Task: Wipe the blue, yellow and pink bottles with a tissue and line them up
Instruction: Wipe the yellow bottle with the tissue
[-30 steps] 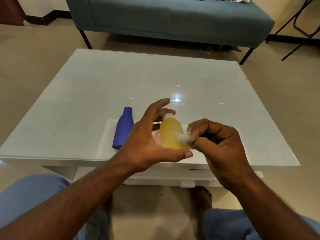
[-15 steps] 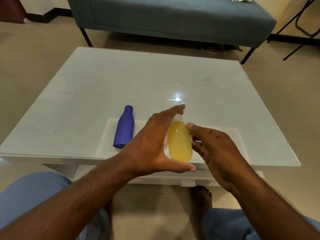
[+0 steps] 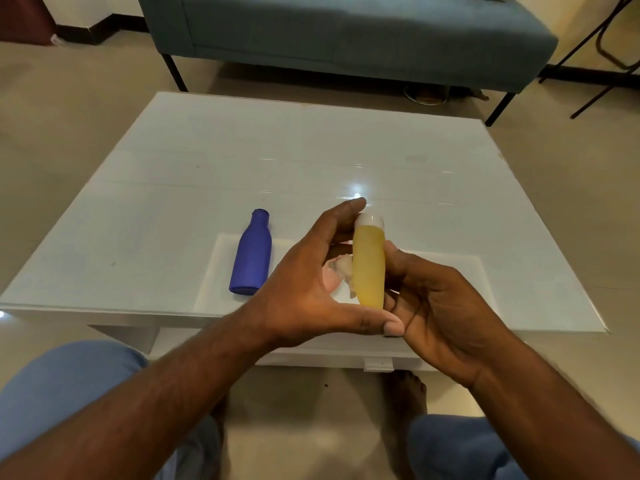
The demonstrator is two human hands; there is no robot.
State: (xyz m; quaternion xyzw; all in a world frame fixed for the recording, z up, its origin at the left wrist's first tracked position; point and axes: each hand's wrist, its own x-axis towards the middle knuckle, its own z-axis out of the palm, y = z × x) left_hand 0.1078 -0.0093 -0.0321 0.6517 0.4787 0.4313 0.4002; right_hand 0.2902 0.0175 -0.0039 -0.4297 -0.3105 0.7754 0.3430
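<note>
The yellow bottle [image 3: 368, 268] is held above the near edge of the white tabletop [image 3: 346, 161], at centre frame. It stands nearly upright, white cap [image 3: 370, 220] uppermost, base toward the camera.

Left hand [image 3: 304, 289]: the grip spans the length of the bottle. The thumb runs under the base and an extended finger reaches the cap. The remaining fingers lie behind the bottle and are partly hidden.

Right hand [image 3: 443, 306]: the fingers curl against the right side of the bottle. The fingertips are concealed behind the bottle body, so the contact points cannot be confirmed.

A small pale wad, apparently the tissue [image 3: 346, 268], shows in the gap between the left palm and the bottle. Which hand holds it cannot be determined.

The pink bottle [image 3: 330, 280] is almost entirely hidden behind the left hand. Only a small pink patch is visible; its shape and orientation cannot be made out.

The blue bottle [image 3: 252, 254] lies on its side on the tabletop, left of the hands and well apart from the yellow bottle. Its neck points toward the far edge. It is uncapped or the cap matches the body; the view does not settle this.

A blue-grey sofa [image 3: 346, 36] crosses the top of the frame, its upper part cut off. Blue-trousered knees [image 3: 62, 393] occupy the lower corners, and a bare foot [image 3: 405, 386] shows beneath the tabletop edge.
</note>
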